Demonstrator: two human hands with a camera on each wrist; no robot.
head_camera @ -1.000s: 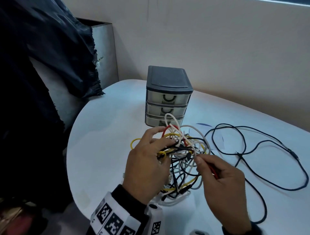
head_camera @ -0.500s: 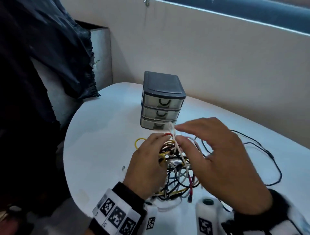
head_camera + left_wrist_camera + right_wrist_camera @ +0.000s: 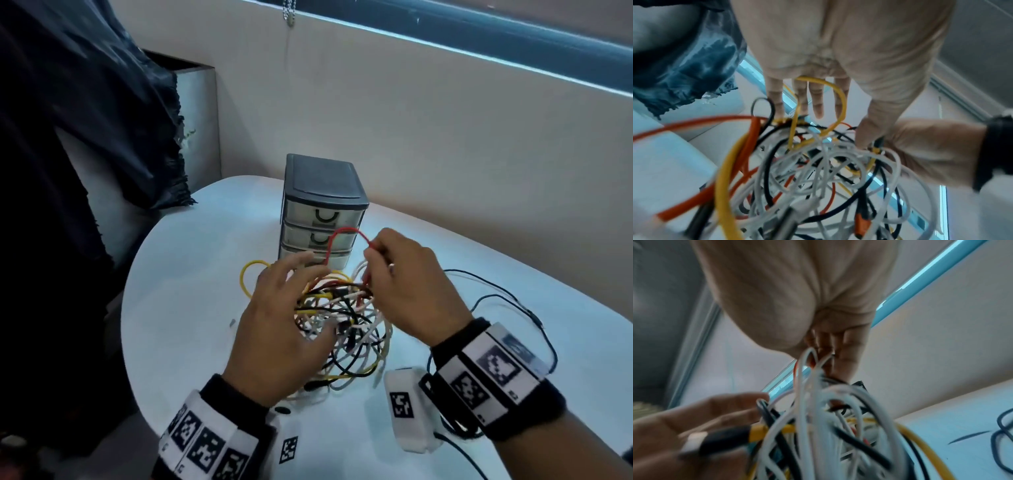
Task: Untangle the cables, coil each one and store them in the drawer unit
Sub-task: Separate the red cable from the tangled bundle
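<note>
White and rounded at its edge, the counter [image 3: 178,308] carries everything we are working with, and a pale wall rises behind it. We take the drawer unit [image 3: 322,209] as our landmark: a small dark-topped cabinet with three translucent drawers, all pushed in, standing upright toward the back of the counter.

Just in front of the drawer unit lies the tangle of cables [image 3: 342,329], a knot of white, yellow, black and red strands. Our left hand [image 3: 284,329] reaches into the side of the tangle left of the drawer unit, fingers spread and only lightly bent, with strands running between them; the left wrist view shows a yellow cable [image 3: 840,97] looped over those straight fingers. Whether the thumb presses any strand we cannot tell.

Our right hand [image 3: 407,284] sits in front of the drawer unit and a little to its right, fingertips pinched together on the red cable [image 3: 346,233], which arches up across the face of the lower drawers and drops back into the tangle. The right wrist view is blurred, but it shows white strands rising to the closed fingertips.

To the right of the drawer unit a long black cable [image 3: 507,301] lies loose on the counter, apart from the tangle. Dark cloth [image 3: 78,120] hangs to the left of the drawer unit, beyond the counter's edge.
</note>
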